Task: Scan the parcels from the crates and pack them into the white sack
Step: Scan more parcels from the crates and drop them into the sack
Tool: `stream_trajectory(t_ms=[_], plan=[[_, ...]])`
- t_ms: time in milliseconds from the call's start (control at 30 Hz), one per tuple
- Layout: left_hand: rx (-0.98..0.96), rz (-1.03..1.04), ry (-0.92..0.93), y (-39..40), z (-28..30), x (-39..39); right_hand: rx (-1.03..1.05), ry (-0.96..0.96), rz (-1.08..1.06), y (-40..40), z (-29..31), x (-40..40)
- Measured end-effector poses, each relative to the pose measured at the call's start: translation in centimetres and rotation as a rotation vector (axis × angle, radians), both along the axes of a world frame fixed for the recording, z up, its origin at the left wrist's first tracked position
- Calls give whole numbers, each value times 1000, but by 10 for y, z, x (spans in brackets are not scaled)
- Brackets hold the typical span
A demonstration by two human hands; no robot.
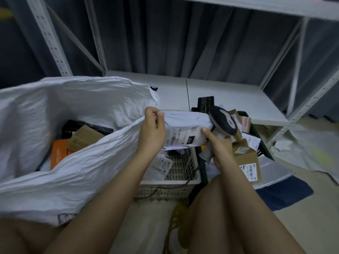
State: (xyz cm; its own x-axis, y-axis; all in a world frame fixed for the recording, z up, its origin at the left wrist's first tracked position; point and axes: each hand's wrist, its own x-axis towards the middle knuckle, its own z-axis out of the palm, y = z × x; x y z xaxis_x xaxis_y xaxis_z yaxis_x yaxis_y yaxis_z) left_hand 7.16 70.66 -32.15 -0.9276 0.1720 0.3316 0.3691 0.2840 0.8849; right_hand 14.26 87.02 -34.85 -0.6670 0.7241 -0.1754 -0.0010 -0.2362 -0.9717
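Note:
My left hand (153, 130) grips the left end of a white soft parcel (185, 125) with a barcode label, held above the beige crate (180, 166). My right hand (219, 144) holds a white handheld scanner (222, 121) by its grip, its dark round head close to the parcel's right end. The big white sack (78, 149) stands open on the left, with cardboard boxes (82, 137) and an orange packet (59, 154) inside. A dark green crate (256, 140) on the right holds several brown boxes (246, 159).
A scanner cable (192, 176) trails over the beige crate's rim. White metal shelving (229, 99) runs behind the crates, with slotted uprights on both sides. A dark blue cloth (282, 193) and crumpled plastic sheeting (311, 154) lie on the floor at right. My knees fill the bottom edge.

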Motion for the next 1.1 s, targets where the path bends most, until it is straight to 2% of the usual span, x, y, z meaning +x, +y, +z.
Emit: stream_trajectory(t_ms=[100, 167, 233, 367, 467, 600, 733, 800, 933, 1033, 1100], plan=[[-55, 62, 46, -20, 28, -2, 47, 47, 45, -11, 22, 5], [-21, 37, -15, -34, 45, -8, 81, 79, 32, -20, 35, 6], [38, -62, -109, -47, 58, -11, 94, 87, 8, -28, 41, 3], [133, -378, -267, -69, 70, -1, -31, 102, -25, -49, 49, -9], [132, -488, -364, -90, 70, 3, -78, 90, 26, -65, 48, -18], [22, -438, -293, -114, 71, 2, -62, 52, 90, -81, 49, -21], [-130, -261, -227, -131, 80, -12, 145, 96, 81, -84, 61, -14], [-214, -251, -233, -136, 83, -20, 186, 143, 155, -84, 68, -11], [-287, -422, -197, -128, 86, -20, 252, 159, 434, -96, 84, -9], [-271, -489, -165, -122, 81, -18, 292, 111, 648, -100, 87, -11], [-198, -483, -196, -126, 76, -16, 272, 86, 705, -99, 84, -13]])
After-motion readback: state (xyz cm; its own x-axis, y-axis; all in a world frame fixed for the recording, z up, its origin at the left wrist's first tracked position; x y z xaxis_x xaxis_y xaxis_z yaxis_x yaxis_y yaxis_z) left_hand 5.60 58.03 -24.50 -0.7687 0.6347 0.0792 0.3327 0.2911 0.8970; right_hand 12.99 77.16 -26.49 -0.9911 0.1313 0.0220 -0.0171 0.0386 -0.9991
